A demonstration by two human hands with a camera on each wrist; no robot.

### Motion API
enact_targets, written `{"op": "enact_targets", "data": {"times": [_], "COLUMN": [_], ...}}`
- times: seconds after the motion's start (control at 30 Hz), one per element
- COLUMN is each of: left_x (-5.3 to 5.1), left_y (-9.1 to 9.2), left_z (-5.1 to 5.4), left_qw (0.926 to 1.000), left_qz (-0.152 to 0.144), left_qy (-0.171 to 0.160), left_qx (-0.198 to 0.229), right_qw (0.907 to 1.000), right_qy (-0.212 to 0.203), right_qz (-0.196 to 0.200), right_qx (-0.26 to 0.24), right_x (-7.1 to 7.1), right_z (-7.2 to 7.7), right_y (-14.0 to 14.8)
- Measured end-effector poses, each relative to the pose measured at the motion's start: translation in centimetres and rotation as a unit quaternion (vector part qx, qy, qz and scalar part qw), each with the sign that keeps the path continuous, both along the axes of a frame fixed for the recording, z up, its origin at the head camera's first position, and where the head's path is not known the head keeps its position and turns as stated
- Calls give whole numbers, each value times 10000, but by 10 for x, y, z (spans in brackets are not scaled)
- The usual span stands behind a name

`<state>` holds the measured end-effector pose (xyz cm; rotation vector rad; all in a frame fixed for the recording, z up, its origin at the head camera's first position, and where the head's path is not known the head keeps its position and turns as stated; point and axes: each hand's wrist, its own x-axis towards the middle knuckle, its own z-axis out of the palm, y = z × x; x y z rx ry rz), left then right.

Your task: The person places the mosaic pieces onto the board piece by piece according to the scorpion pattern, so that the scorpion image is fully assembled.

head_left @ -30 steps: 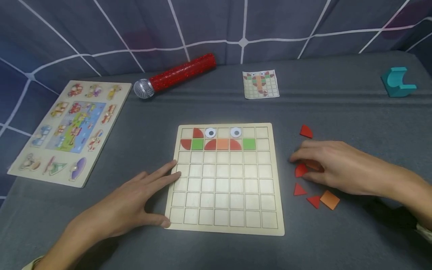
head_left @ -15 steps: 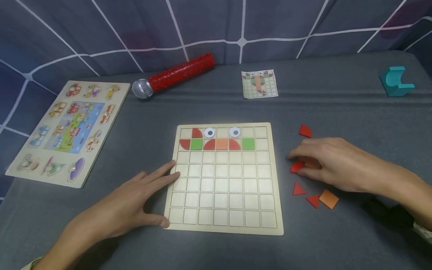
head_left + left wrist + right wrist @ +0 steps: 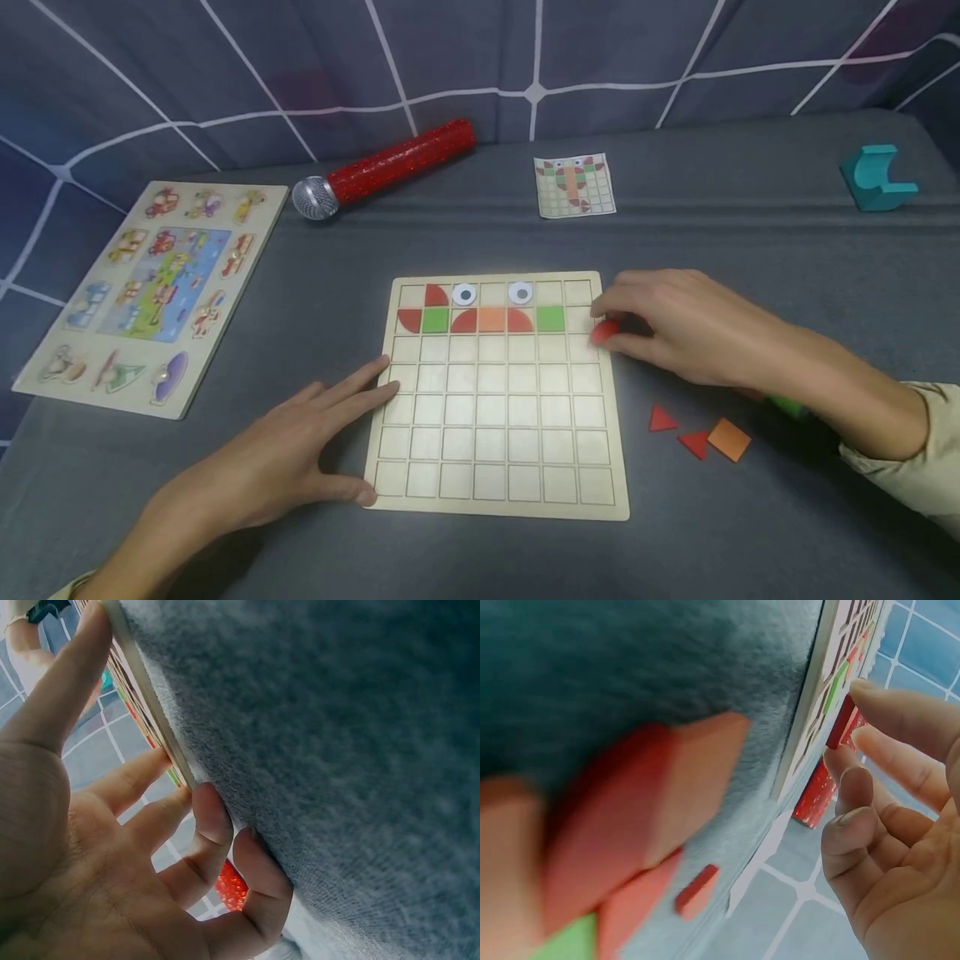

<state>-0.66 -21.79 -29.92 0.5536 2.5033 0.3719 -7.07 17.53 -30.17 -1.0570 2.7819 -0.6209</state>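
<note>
A wooden grid board (image 3: 492,410) lies on the grey cloth, with red quarter-circles, green squares (image 3: 550,319), an orange square and two eye pieces (image 3: 521,292) in its top rows. My left hand (image 3: 277,450) rests at the board's left side, thumb and straight fingertips touching its edge. At the upper right edge, my right hand (image 3: 682,329) pinches a red piece with a curved edge (image 3: 604,332) between thumb and fingers. The right wrist view shows this red piece (image 3: 841,724) edge-on. Part of it is hidden by the fingers.
Red triangles (image 3: 662,418) and an orange square (image 3: 728,439) lie right of the board; a green piece (image 3: 787,406) shows partly under the forearm. Behind are a red microphone (image 3: 405,165), a pattern card (image 3: 575,187) and a teal holder (image 3: 876,179). A knob puzzle (image 3: 258,237) lies left.
My right hand has picked up the red curved piece from the loose pieces and carried it up and left to the board's right edge. The left hand has stayed in place.
</note>
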Motion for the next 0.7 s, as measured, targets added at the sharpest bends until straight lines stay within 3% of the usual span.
{"op": "enact_targets", "data": {"times": [0.37, 0.7], "left_x": [0, -1], "left_y": [-1, 0], "left_z": [0, 0], "left_qw": [10000, 10000], "left_qz": [-24, -50], "left_qy": [4, -10], "left_qx": [-14, -48], "right_qw": [9986, 9985], "right_qy": [303, 253], "right_qz": [285, 214], "right_qx": [335, 426], "right_x": [-40, -49], "right_z": [3, -2], "right_y": [-39, -49]}}
